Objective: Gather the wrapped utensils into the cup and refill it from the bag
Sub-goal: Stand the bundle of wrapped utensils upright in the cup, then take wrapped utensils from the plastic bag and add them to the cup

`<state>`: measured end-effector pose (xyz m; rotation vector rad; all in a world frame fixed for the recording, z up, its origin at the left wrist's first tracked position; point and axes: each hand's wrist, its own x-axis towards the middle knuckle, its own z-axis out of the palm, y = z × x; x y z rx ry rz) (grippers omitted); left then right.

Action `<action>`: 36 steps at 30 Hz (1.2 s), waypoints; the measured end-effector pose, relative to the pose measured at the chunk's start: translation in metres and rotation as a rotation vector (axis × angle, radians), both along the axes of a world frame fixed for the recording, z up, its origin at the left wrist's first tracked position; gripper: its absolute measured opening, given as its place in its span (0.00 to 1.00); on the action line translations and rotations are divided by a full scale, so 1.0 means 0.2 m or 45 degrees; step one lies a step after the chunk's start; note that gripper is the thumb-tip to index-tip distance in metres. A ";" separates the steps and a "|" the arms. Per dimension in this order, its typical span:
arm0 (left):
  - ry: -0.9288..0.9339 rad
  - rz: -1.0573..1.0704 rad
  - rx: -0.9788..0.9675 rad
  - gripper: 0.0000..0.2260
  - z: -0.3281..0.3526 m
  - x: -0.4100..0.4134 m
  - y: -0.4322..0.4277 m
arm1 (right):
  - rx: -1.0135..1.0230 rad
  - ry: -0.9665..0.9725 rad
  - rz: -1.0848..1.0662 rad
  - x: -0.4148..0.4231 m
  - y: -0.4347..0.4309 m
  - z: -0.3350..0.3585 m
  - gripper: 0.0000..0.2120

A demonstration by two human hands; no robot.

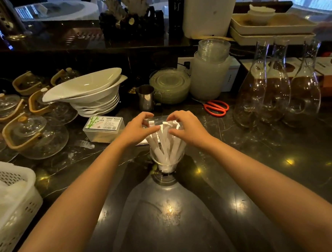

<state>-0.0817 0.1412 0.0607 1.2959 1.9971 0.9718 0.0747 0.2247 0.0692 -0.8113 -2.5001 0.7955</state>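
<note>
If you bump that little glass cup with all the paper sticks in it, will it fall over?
Probably, yes. The cup looks narrow, and the wrapped sticks rise well above its rim, so it seems top-heavy. It looks like glass, so it might break.

Dark marble counter (263,168) — glass cup (167,163), scissors (216,108), white basket (14,207)

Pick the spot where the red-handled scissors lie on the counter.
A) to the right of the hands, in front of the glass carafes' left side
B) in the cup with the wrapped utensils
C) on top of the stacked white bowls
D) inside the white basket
A: the scissors lie flat on the dark counter, right of the right hand and just left of the carafes.
</note>
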 end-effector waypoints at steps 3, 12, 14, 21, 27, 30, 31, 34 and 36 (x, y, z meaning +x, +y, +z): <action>-0.032 -0.003 0.024 0.21 0.04 -0.04 0.02 | -0.027 0.015 -0.001 -0.02 0.03 0.05 0.17; -0.140 0.229 -0.058 0.20 0.01 -0.18 0.17 | -0.513 -0.060 -0.218 -0.15 0.29 0.15 0.26; -0.156 0.239 -0.220 0.22 -0.05 -0.19 0.20 | -0.612 -0.165 -0.263 -0.16 0.35 0.09 0.28; -0.229 0.462 -0.519 0.35 -0.25 -0.21 0.25 | -0.932 -0.393 -0.499 -0.16 0.46 -0.20 0.35; -0.160 0.574 -0.626 0.37 -0.32 -0.23 0.30 | -0.897 -0.375 -0.638 -0.20 0.46 -0.34 0.31; -0.154 0.609 -0.640 0.33 -0.35 -0.24 0.31 | -0.840 -0.441 -0.641 -0.21 0.46 -0.37 0.22; -0.169 0.624 -0.637 0.32 -0.36 -0.24 0.31 | -0.834 -0.449 -0.653 -0.22 0.46 -0.37 0.21; -0.259 0.629 -0.604 0.24 -0.37 -0.24 0.31 | -0.841 -0.439 -0.703 -0.21 0.47 -0.40 0.20; -0.340 0.582 -0.586 0.19 -0.36 -0.24 0.31 | -0.876 -0.430 -0.720 -0.21 0.46 -0.40 0.17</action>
